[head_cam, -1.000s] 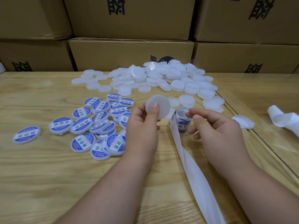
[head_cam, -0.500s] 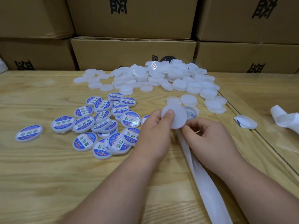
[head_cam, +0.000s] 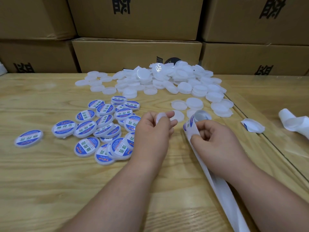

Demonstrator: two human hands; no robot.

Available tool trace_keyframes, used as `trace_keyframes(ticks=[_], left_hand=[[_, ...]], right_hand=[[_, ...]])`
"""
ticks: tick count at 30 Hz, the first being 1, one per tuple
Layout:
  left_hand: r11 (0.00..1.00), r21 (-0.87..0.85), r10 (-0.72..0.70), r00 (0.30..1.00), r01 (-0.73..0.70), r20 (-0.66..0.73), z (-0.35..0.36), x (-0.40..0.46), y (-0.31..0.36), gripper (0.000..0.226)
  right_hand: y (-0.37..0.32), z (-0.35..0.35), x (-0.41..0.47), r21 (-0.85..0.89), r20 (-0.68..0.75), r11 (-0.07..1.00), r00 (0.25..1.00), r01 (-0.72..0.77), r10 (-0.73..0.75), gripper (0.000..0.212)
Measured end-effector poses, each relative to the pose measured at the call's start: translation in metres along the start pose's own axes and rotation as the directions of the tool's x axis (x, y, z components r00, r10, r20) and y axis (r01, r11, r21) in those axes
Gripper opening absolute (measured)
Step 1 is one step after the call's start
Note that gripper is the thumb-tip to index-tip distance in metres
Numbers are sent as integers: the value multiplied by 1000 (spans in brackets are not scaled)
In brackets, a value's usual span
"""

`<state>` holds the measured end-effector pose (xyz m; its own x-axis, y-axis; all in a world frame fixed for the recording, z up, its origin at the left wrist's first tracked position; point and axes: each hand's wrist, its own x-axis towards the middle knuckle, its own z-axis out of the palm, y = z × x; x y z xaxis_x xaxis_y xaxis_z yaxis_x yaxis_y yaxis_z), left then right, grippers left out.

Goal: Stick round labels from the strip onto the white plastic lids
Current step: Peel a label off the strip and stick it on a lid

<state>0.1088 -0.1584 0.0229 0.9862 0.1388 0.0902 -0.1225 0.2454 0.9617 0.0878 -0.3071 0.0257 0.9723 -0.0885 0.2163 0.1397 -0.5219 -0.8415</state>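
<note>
Nearest, R hand point(head_cam: 209, 136) pinches the label strip point(head_cam: 189, 129) again, L hand point(head_cam: 153, 131) now grips a blank lid point(head_cam: 159, 117) edge-on w/ grip curled, both lower over surface point(head_cam: 41, 181) than 0.5 s ago — peel next, blank pile point(head_cam: 167, 81) beyond.

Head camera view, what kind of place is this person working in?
Likely a small packing or stockroom bench: stacked cardboard boxes stand behind a wooden table that holds a pile of plain white lids and a batch of labelled lids.
</note>
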Motion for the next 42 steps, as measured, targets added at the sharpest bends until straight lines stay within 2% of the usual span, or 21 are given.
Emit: trace_keyframes(ticks=[2, 4, 6, 9, 13, 20, 25, 30, 35, 42], left_hand=[[999, 43, 24, 1000, -23, -2, 1, -1, 0, 4], [992, 113, 57, 998, -58, 14, 2, -3, -1, 21], [980, 176, 75, 993, -89, 88, 4, -6, 0, 32], [950, 292, 52, 980, -107, 190, 6, -9, 0, 22], [916, 383, 39, 976, -121, 213, 6, -10, 0, 15], [912, 401, -2, 976, -87, 216, 5, -10, 4, 19], [890, 443, 11, 975, -111, 222, 4, -9, 0, 14], [900, 424, 24, 985, -97, 173, 5, -8, -2, 16], [912, 398, 20, 979, -101, 203, 4, -10, 1, 7], [918, 387, 10, 980, -87, 197, 4, -9, 2, 6]], right_hand=[[0, -2, 0, 6, 8, 1000, 1000, -6, 6, 14], [-1, -3, -1, 17, 17, 1000, 1000, -13, 13, 13], [-3, -4, -2, 38, 26, 999, 1000, -7, 6, 13], [-5, -6, -3, 43, 42, 999, 999, 12, -14, 24], [-4, -6, -4, 26, 85, 999, 996, 20, -22, 14], [-2, -4, -3, 29, 27, 998, 998, 51, -52, 11], [-1, -3, -3, 35, 42, 998, 998, 48, -49, 10], [-5, -5, -4, 28, 54, 998, 997, 50, -51, 12], [-8, -5, -4, 57, 42, 997, 997, 55, -57, 6], [-11, -7, -6, 105, 81, 993, 995, 55, -64, 10]])
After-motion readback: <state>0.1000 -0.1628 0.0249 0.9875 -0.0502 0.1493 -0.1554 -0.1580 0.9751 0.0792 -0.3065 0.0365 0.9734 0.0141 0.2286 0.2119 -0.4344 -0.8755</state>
